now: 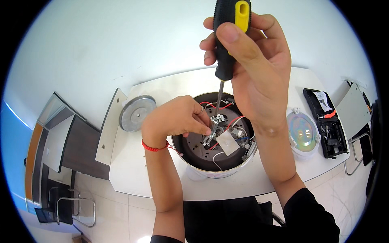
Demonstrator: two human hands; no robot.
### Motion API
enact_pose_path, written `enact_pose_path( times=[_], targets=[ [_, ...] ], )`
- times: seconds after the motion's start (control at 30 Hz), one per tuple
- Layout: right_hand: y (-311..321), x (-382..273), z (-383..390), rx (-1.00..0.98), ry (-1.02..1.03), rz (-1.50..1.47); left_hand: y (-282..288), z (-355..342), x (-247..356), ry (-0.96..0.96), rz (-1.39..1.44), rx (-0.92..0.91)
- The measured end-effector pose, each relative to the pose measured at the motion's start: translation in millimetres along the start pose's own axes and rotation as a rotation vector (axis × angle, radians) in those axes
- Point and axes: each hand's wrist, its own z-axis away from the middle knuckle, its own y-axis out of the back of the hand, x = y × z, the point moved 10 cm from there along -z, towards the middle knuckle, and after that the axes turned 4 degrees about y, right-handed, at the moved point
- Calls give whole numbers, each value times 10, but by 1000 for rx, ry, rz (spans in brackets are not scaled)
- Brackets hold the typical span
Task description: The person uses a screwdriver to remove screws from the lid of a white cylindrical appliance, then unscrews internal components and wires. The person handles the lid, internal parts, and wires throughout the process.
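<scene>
My right hand [259, 60] grips a black and yellow screwdriver [225, 44] upright, thumb on its handle. Its shaft runs down to a small silver metal bracket [217, 120] inside a round, dark metal housing [192, 143] with red, white and blue wires and a pale square plate [228, 144]. My left hand [178, 115], with a red cord on the wrist, reaches into the housing, thumb and fingers closed on the bracket near the screwdriver's tip; the fingertips are partly hidden.
The housing sits on a white table [137, 178]. A round silver plate [131, 113] lies left, a round white piece with an iridescent centre [300, 133] right, beside an open black tool case [332, 137]. A wall rises behind; chairs [73, 206] stand at both sides.
</scene>
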Motion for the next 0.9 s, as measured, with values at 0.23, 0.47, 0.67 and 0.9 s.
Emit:
enact_pose_path(
  times=[0.23, 0.47, 0.67, 0.9],
  targets=[
    [-22, 57, 6, 155, -109, 71, -65, -124, -66, -65, 76, -83],
    [-183, 123, -40, -130, -195, -413, -103, -202, -123, -118, 65, -131],
    [-209, 108, -30, -292, -109, -385, -123, -215, -100, -161, 89, -165],
    [-100, 125, -38, -146, -153, -78, -97, -212, -165, -110, 98, -163]
  ],
)
